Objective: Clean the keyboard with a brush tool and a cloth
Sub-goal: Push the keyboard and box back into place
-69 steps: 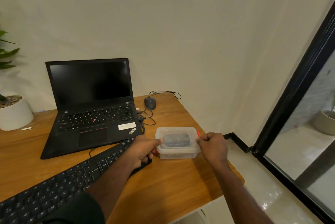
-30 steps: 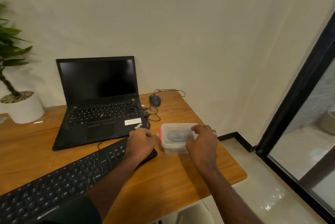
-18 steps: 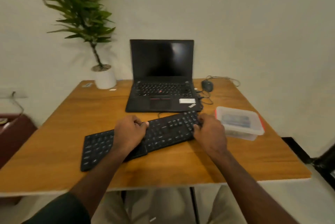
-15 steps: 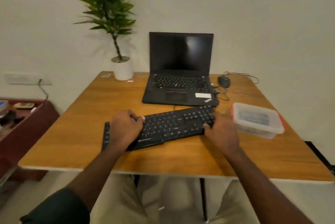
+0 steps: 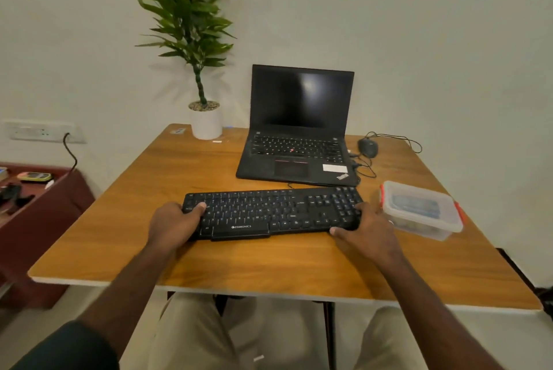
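Wooden bench (image 5: 185, 172) under both hands. Laptop (image 5: 299, 130) open, beyond hands. Black keyboard (image 5: 269, 215) flat on bench between hands; left hand (image 5: 173, 224) grips its left end, thumb on keys; right hand (image 5: 366, 230) grips its right end, fingers curled round edge. Lidded plastic box (image 5: 422, 209) just right of right hand.

You are looking at a black keyboard (image 5: 270, 214) with white lettering, black laptop (image 5: 299, 127), orange-brown wood-grain desk (image 5: 245, 262), clear box (image 5: 420, 209) with red-orange clips, green plant (image 5: 187, 13) in a white pot (image 5: 206, 124), dark grey mouse (image 5: 368, 147).
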The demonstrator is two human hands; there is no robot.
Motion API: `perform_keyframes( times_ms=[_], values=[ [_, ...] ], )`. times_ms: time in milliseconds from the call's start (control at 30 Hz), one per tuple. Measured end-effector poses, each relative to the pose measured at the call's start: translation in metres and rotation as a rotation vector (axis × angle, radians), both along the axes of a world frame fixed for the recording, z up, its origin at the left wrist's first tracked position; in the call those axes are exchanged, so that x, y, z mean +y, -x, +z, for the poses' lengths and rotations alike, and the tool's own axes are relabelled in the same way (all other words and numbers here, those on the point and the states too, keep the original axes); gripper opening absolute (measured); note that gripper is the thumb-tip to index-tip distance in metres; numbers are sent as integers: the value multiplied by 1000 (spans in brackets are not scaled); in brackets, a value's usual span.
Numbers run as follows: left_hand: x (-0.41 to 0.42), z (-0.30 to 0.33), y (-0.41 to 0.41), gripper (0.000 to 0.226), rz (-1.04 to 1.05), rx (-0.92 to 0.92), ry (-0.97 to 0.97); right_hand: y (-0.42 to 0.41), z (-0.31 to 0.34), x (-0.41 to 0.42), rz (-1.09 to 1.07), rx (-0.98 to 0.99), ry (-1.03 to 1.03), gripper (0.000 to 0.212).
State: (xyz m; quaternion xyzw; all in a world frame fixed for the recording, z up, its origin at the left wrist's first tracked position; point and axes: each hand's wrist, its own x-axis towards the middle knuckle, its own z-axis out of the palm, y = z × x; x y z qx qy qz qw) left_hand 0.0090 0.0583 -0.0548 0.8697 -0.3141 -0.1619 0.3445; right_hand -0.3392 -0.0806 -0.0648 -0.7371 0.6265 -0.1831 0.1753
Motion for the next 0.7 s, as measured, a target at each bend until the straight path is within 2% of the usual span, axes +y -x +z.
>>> perform_keyframes(
  times_ms=[400,467,567,700],
  values=[
    [-58,5,-4,34,-122,103,76,-7,-1,-4,-112,35,119,64],
    [-53,6,-6,46,-210,127,75,-7,-4,-5,-116,45,112,65],
    [-47,8,-7,83,-320,105,43,-7,-6,-6,-112,51,128,65],
    [-46,8,-9,92,-333,31,34,-7,-3,-6,-112,61,132,65]
  ],
)
